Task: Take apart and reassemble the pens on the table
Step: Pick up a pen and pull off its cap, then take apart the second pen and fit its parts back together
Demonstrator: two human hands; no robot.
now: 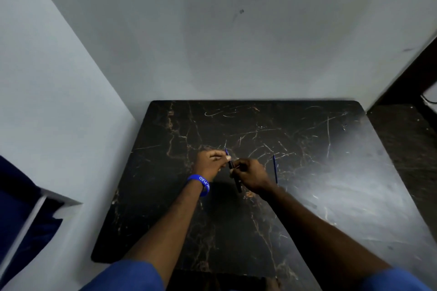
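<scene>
Over the middle of the black marble table [319, 196], my two hands meet. My right hand [250, 175] grips a dark pen barrel [238, 185] that slants down towards me. My left hand [210, 160], with a blue wristband, pinches a thin blue refill [226, 151] at the barrel's upper end; its tip pokes out above my fingers. Whether the refill sits inside the barrel is hidden by my fingers. A second thin blue refill [275, 169] lies flat on the table just right of my right hand.
The table stands in a corner, with a grey wall [212, 42] behind it and another along its left side. A dark blue cloth [21, 208] hangs at the far left. A dark floor strip [406, 139] runs past the table's right edge.
</scene>
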